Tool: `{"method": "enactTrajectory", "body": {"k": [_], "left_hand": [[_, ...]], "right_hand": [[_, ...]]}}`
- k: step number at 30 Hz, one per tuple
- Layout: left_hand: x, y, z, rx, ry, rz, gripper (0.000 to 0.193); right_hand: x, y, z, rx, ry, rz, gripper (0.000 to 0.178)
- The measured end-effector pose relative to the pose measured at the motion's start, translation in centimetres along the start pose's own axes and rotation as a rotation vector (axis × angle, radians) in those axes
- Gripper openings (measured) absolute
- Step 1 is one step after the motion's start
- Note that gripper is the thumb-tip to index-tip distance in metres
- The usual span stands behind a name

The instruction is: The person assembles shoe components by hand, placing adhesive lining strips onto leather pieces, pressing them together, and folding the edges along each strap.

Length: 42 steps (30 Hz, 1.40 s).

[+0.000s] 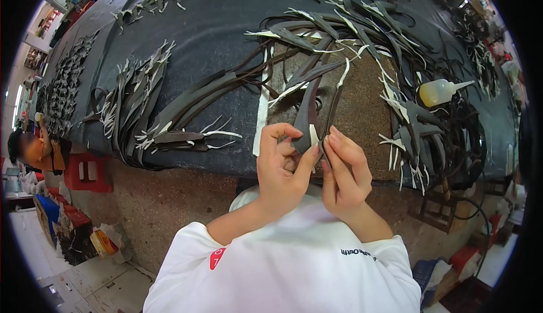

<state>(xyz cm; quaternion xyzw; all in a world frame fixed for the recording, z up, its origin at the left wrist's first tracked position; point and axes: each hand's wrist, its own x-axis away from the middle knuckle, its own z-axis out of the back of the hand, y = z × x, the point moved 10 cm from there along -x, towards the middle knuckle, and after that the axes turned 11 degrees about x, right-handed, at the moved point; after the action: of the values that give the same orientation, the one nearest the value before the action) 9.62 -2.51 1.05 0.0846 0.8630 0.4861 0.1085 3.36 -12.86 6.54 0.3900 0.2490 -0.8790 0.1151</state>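
My left hand (pixel 281 169) is closed around the wide end of a dark grey leather-like strap (pixel 306 114), thumb toward its pale underside. Facing it, my right hand (pixel 346 171) pinches a narrow dark strip (pixel 334 112) that runs up to a white tail. The fingertips of both hands almost meet at the near edge of a brown speckled board (pixel 362 121). Whether the strip and the strap are one piece, I cannot tell. Other straps with white tails (pixel 317 75) lie across the board's far part.
Bundles of similar straps lie left (pixel 136 95) and right (pixel 418 126) on the black-covered table (pixel 220 36). A squeeze bottle (pixel 434 93) with yellowish liquid leans among the right straps. A red stool (pixel 87 173) and another person (pixel 39 150) are at the far left.
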Motion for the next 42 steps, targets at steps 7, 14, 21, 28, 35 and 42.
{"method": "enactTrajectory", "body": {"k": [7, 14, 21, 28, 35, 42], "left_hand": [[-0.1, 0.0, 0.1, -0.028, 0.004, 0.045, 0.031], [-0.6, 0.2, 0.3, -0.141, -0.032, 0.133, 0.028], [-1.2, 0.0, 0.5, -0.208, -0.022, 0.173, 0.028], [-1.1, 0.6, -0.1, -0.308, -0.006, 0.178, 0.023], [-1.2, 0.5, -0.2, -0.443, -0.055, 0.165, 0.022], [-1.4, -0.5, 0.1, -0.471, -0.104, 0.281, 0.028]], "right_hand": [[-0.7, -1.8, -0.6, 0.225, -0.109, 0.274, 0.029], [-0.2, -2.4, -1.5, 0.281, -0.292, 0.365, 0.032], [0.3, -3.2, -2.3, 0.338, -0.36, 0.37, 0.036], [1.3, -3.6, -3.4, 0.541, -0.368, 0.365, 0.042], [2.4, -3.5, -4.4, 0.622, -0.45, 0.448, 0.045], [3.2, -3.3, -4.7, 0.698, -0.428, 0.446, 0.043]]}}
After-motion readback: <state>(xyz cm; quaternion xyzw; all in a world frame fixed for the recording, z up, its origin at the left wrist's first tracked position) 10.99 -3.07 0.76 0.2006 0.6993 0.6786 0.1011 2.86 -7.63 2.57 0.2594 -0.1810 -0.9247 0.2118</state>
